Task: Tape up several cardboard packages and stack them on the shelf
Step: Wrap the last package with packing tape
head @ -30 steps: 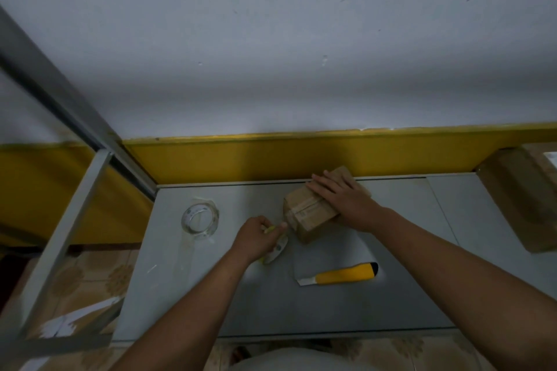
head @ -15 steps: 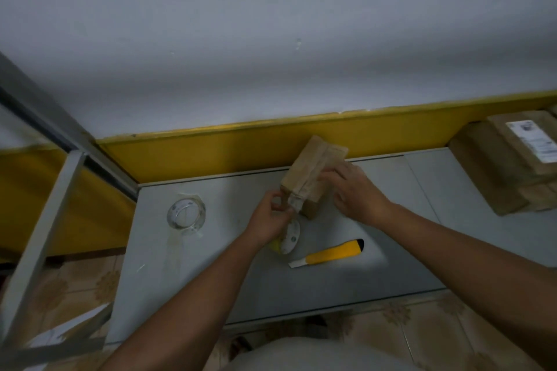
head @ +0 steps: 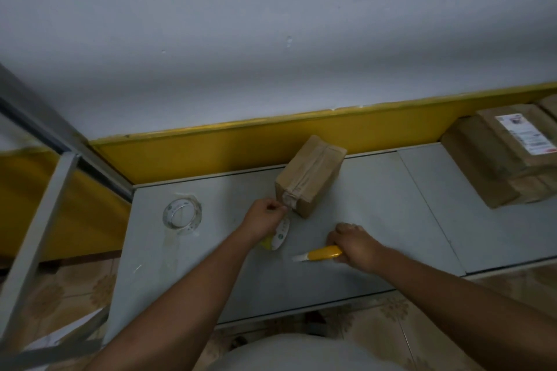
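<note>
Left hand (head: 265,217): thumb and forefinger pinched together on the tape strip (head: 286,205) at the near end of the small cardboard box (head: 310,175).
Right hand (head: 352,242): fingers curled round the yellow utility knife (head: 319,255), which lies on the grey table (head: 376,205).
Box: mid-table, near the wall, its taped seam facing up; print on it unreadable.
White-and-yellow oval item (head: 278,236): below the left hand; round mark illegible.
Clear tape roll (head: 181,214): lying flat, left of the hands.
Parcel stack (head: 488,166): far right; white shipping label (head: 527,135), text too small to read.
</note>
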The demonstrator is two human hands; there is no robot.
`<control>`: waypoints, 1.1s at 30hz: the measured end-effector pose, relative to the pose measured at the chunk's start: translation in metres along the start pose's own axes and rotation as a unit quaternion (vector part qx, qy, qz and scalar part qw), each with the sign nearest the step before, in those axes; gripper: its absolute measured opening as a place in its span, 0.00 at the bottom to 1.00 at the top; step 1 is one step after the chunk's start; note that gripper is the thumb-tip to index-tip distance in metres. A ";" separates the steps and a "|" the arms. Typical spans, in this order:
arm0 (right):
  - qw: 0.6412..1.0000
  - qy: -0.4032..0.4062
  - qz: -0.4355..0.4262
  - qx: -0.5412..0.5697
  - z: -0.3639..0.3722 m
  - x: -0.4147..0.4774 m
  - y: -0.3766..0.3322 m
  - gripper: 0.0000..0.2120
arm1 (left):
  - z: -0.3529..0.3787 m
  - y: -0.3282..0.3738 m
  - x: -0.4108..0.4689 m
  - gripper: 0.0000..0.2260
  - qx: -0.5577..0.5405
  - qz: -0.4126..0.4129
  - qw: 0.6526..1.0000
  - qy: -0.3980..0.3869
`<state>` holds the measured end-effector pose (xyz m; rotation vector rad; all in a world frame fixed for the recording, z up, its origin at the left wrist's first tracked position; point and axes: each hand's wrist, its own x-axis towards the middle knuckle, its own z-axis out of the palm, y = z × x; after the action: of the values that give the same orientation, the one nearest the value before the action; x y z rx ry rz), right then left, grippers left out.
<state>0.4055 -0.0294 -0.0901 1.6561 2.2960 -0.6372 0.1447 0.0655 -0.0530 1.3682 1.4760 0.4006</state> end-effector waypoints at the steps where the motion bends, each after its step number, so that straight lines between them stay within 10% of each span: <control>1: 0.999 -0.002 -0.005 0.041 -0.003 -0.006 0.006 0.16 | -0.001 0.000 0.000 0.09 0.007 0.000 1.000 -0.001; 13: 0.924 0.112 0.021 0.366 -0.056 -0.050 -0.041 0.09 | -0.002 -0.004 -0.011 0.13 -0.063 -0.010 0.998 -0.029; 33: 0.942 0.052 0.132 0.304 -0.101 -0.002 -0.079 0.17 | -0.003 0.007 -0.019 0.09 0.056 0.054 0.997 0.016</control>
<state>0.3378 -0.0035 0.0153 2.2575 1.9921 -1.3139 0.1428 0.0524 -0.0375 1.5411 1.4742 0.4158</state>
